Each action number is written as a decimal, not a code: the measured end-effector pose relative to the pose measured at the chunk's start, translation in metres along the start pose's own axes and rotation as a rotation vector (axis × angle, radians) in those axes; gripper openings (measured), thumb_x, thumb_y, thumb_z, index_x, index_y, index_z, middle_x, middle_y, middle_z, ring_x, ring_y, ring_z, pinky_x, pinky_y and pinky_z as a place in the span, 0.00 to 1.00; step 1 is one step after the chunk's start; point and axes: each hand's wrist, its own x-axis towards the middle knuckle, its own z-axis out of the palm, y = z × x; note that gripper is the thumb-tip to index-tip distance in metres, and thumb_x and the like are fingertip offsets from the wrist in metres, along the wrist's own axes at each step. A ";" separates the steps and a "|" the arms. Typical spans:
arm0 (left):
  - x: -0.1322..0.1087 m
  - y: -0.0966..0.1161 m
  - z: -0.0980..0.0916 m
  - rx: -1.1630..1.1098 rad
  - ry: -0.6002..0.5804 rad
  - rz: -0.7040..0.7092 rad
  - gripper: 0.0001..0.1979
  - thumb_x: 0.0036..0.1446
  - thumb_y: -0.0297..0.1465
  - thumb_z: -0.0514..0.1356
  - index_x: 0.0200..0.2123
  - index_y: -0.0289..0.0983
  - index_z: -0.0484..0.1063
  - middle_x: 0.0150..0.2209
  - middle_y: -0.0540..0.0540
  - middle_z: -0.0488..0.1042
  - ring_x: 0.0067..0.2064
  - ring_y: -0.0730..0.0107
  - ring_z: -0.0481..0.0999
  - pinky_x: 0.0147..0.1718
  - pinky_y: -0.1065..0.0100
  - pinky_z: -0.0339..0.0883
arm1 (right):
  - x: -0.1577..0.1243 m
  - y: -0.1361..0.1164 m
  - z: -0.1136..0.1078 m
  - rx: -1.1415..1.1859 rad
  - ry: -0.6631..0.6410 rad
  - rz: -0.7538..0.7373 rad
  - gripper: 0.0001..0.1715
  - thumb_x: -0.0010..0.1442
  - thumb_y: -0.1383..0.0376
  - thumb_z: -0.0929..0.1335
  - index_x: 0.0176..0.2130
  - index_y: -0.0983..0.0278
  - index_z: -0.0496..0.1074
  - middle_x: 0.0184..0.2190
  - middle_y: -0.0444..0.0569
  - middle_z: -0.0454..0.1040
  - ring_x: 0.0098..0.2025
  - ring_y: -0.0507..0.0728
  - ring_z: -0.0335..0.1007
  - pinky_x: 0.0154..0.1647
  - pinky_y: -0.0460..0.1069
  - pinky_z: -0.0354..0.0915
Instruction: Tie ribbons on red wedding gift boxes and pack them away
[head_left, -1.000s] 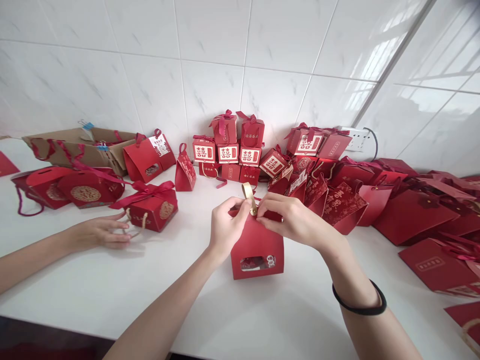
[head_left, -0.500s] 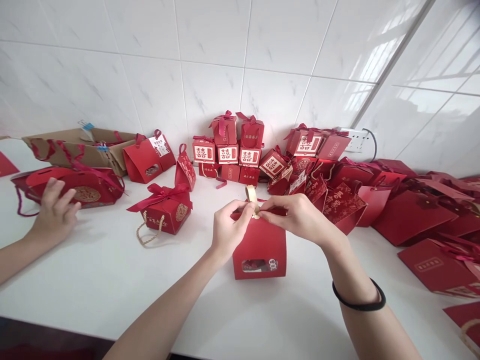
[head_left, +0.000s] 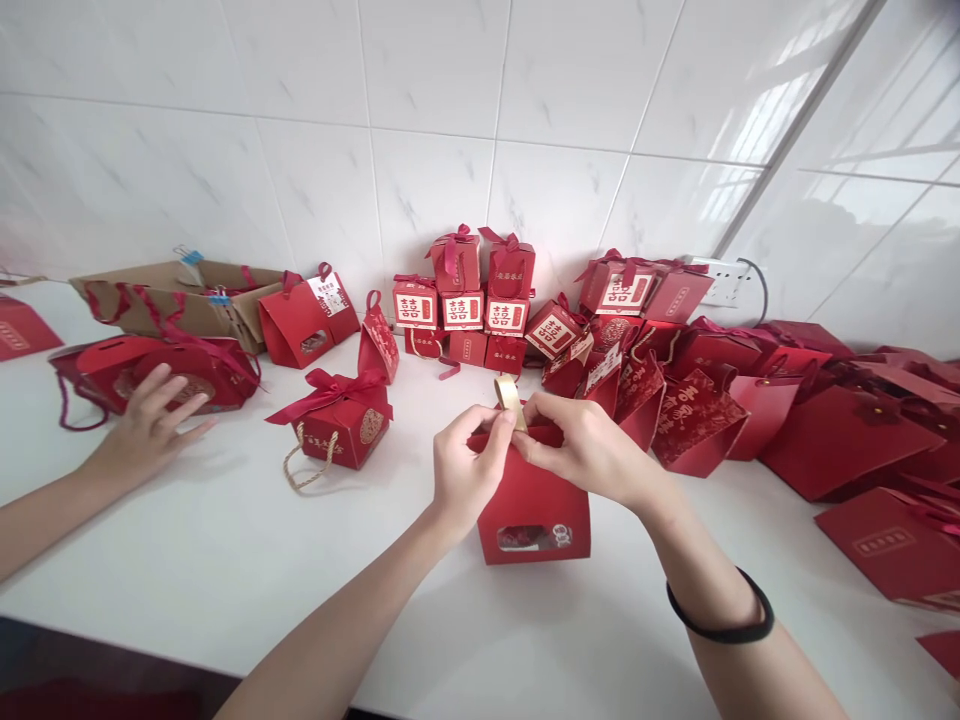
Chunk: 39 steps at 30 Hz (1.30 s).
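Upright on the white table in front of me stands a red gift box (head_left: 534,495) with a small clear window low on its front. A loop of gold ribbon (head_left: 508,392) rises from its top. My left hand (head_left: 471,458) is closed, thumb and fingers pinching the ribbon near its base. My right hand (head_left: 583,440) is closed beside it, fingertips pressed at the ribbon's foot and against the box top. The fingers partly hide where the ribbon meets the box.
A co-worker's hand (head_left: 154,425) touches a red box (head_left: 225,375) at left. A bow-tied red box (head_left: 349,425) with rope handles stands nearer. Behind are a cardboard tray (head_left: 127,315), stacked small boxes (head_left: 461,310), piled red boxes (head_left: 832,425) and a power strip (head_left: 726,283).
My right fingers have moved in closer to the ribbon's base. The co-worker's hand has shifted right along its box. The whole view has shifted slightly.
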 end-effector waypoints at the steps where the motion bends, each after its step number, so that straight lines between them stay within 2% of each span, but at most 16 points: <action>1: -0.001 -0.001 0.000 -0.003 0.006 0.014 0.12 0.58 0.34 0.56 0.23 0.37 0.67 0.22 0.51 0.72 0.26 0.74 0.70 0.27 0.74 0.65 | 0.000 0.000 0.002 -0.023 0.006 -0.003 0.09 0.58 0.64 0.64 0.27 0.63 0.61 0.22 0.42 0.65 0.22 0.49 0.57 0.23 0.45 0.57; 4: -0.002 -0.003 0.000 -0.009 -0.017 0.040 0.13 0.58 0.34 0.56 0.23 0.36 0.67 0.23 0.51 0.71 0.27 0.73 0.70 0.29 0.73 0.65 | 0.000 0.003 0.002 -0.032 -0.012 -0.019 0.10 0.59 0.63 0.63 0.27 0.62 0.60 0.22 0.42 0.64 0.22 0.50 0.57 0.23 0.46 0.58; 7: 0.002 -0.008 -0.003 -0.023 -0.153 0.047 0.14 0.61 0.34 0.51 0.25 0.36 0.69 0.26 0.48 0.73 0.31 0.69 0.73 0.32 0.71 0.66 | 0.000 0.014 -0.005 0.026 -0.087 -0.033 0.13 0.61 0.59 0.63 0.27 0.62 0.62 0.23 0.43 0.67 0.24 0.51 0.62 0.24 0.46 0.62; 10: 0.018 -0.020 -0.015 0.068 -0.186 0.097 0.14 0.62 0.32 0.48 0.34 0.36 0.72 0.32 0.44 0.76 0.37 0.66 0.75 0.38 0.67 0.68 | -0.004 0.028 -0.017 0.014 -0.102 -0.019 0.17 0.61 0.54 0.63 0.25 0.60 0.63 0.20 0.43 0.67 0.20 0.51 0.62 0.17 0.46 0.60; 12: 0.033 -0.029 -0.031 0.249 -0.062 0.183 0.11 0.58 0.28 0.50 0.38 0.35 0.72 0.36 0.42 0.76 0.40 0.63 0.74 0.43 0.64 0.67 | -0.008 0.037 -0.025 -0.009 -0.049 0.015 0.16 0.60 0.52 0.63 0.26 0.58 0.65 0.19 0.45 0.70 0.18 0.52 0.63 0.14 0.46 0.59; 15: 0.051 -0.038 -0.065 0.520 0.241 0.289 0.11 0.54 0.24 0.51 0.40 0.35 0.69 0.41 0.40 0.73 0.47 0.60 0.70 0.50 0.60 0.63 | -0.010 0.048 -0.032 -0.067 0.084 0.112 0.11 0.59 0.54 0.64 0.29 0.56 0.67 0.19 0.46 0.73 0.16 0.54 0.67 0.12 0.47 0.59; 17: 0.054 -0.041 -0.089 0.642 0.439 0.258 0.14 0.55 0.26 0.53 0.45 0.36 0.67 0.45 0.39 0.70 0.51 0.59 0.68 0.52 0.58 0.61 | -0.008 0.055 -0.031 -0.138 0.134 0.231 0.09 0.56 0.56 0.66 0.27 0.56 0.66 0.18 0.46 0.73 0.16 0.57 0.68 0.12 0.50 0.60; 19: 0.052 -0.041 -0.110 0.774 0.538 0.124 0.21 0.53 0.32 0.58 0.50 0.35 0.62 0.49 0.37 0.67 0.55 0.55 0.64 0.54 0.55 0.58 | -0.003 0.062 -0.027 -0.220 0.098 0.369 0.08 0.53 0.59 0.66 0.25 0.58 0.64 0.17 0.46 0.72 0.18 0.61 0.70 0.17 0.53 0.63; 20: 0.049 -0.041 -0.118 0.847 0.519 0.024 0.27 0.50 0.35 0.60 0.53 0.34 0.60 0.51 0.35 0.65 0.57 0.52 0.62 0.54 0.53 0.57 | -0.001 0.066 -0.025 -0.260 0.064 0.428 0.08 0.53 0.60 0.65 0.25 0.58 0.64 0.18 0.47 0.72 0.21 0.63 0.71 0.20 0.54 0.64; 22: 0.045 -0.039 -0.129 0.982 0.373 -0.209 0.37 0.45 0.42 0.63 0.56 0.32 0.56 0.54 0.31 0.62 0.58 0.45 0.60 0.54 0.48 0.55 | 0.001 0.074 -0.020 -0.315 0.019 0.493 0.08 0.55 0.60 0.64 0.26 0.59 0.63 0.20 0.50 0.73 0.25 0.66 0.72 0.24 0.55 0.64; 24: 0.043 -0.035 -0.136 1.087 0.178 -0.391 0.42 0.44 0.47 0.62 0.58 0.31 0.54 0.54 0.30 0.62 0.58 0.41 0.59 0.53 0.45 0.55 | 0.000 0.082 -0.018 -0.338 0.017 0.510 0.10 0.56 0.56 0.63 0.28 0.59 0.64 0.23 0.52 0.73 0.27 0.67 0.73 0.24 0.56 0.63; 26: 0.044 -0.031 -0.138 1.154 0.032 -0.474 0.42 0.46 0.48 0.60 0.59 0.30 0.53 0.52 0.29 0.64 0.56 0.39 0.61 0.51 0.45 0.56 | -0.004 0.086 -0.019 -0.356 0.020 0.516 0.14 0.53 0.52 0.66 0.28 0.59 0.65 0.24 0.52 0.74 0.27 0.67 0.72 0.24 0.55 0.62; 29: 0.044 -0.030 -0.133 1.178 -0.078 -0.424 0.40 0.47 0.43 0.60 0.60 0.31 0.52 0.50 0.31 0.65 0.53 0.41 0.64 0.47 0.50 0.61 | -0.011 0.077 -0.025 -0.435 0.106 0.485 0.16 0.49 0.51 0.68 0.28 0.60 0.65 0.23 0.52 0.73 0.27 0.67 0.72 0.23 0.54 0.61; 33: 0.038 -0.037 -0.102 1.013 -0.073 -0.159 0.42 0.45 0.40 0.62 0.61 0.33 0.50 0.49 0.34 0.66 0.52 0.43 0.65 0.48 0.50 0.62 | -0.016 0.037 -0.033 -0.442 0.363 0.297 0.15 0.57 0.52 0.63 0.33 0.61 0.67 0.34 0.53 0.75 0.33 0.64 0.73 0.26 0.52 0.63; 36: 0.034 -0.040 -0.062 0.791 0.002 0.057 0.44 0.45 0.39 0.64 0.61 0.33 0.48 0.52 0.34 0.64 0.55 0.45 0.63 0.51 0.48 0.60 | -0.014 0.008 -0.028 -0.240 0.292 0.217 0.16 0.59 0.52 0.62 0.35 0.60 0.68 0.36 0.50 0.75 0.35 0.60 0.74 0.32 0.52 0.66; 39: 0.029 -0.039 -0.022 0.603 0.093 0.197 0.46 0.46 0.39 0.65 0.62 0.34 0.44 0.54 0.33 0.60 0.58 0.46 0.61 0.51 0.48 0.61 | -0.008 -0.002 -0.018 -0.117 0.295 0.246 0.21 0.59 0.49 0.62 0.42 0.62 0.66 0.41 0.53 0.74 0.40 0.61 0.73 0.38 0.53 0.67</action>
